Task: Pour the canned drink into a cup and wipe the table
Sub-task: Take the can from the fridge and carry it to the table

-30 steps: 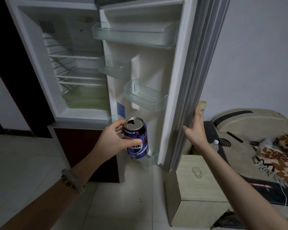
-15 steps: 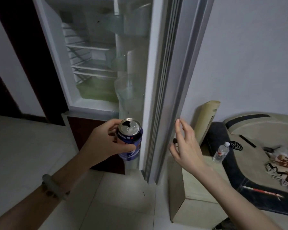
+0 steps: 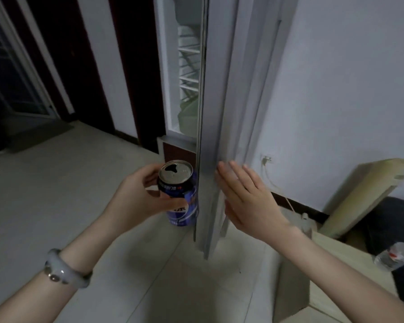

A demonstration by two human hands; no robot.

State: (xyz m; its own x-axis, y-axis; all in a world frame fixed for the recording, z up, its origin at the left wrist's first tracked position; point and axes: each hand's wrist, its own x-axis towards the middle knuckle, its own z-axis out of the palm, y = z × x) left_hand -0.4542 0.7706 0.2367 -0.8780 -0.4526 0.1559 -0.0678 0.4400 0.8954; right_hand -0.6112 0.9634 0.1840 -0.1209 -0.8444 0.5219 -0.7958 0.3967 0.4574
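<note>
Left of the fridge door [image 3: 217, 127], the left hand [image 3: 135, 197] grips the opened can [image 3: 181, 194] upright (tilting could spill it), while the right hand [image 3: 247, 199], fingers spread flat against the door, should push it gently shut.

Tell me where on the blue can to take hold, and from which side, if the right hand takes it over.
Grip the can around its lower body, from the right, below the left hand, whose fingers wrap the upper middle. It stands upright with an open top, so a level side grip should keep it from spilling. The fridge door edge sits close on that side, so the right hand has little room.
</note>
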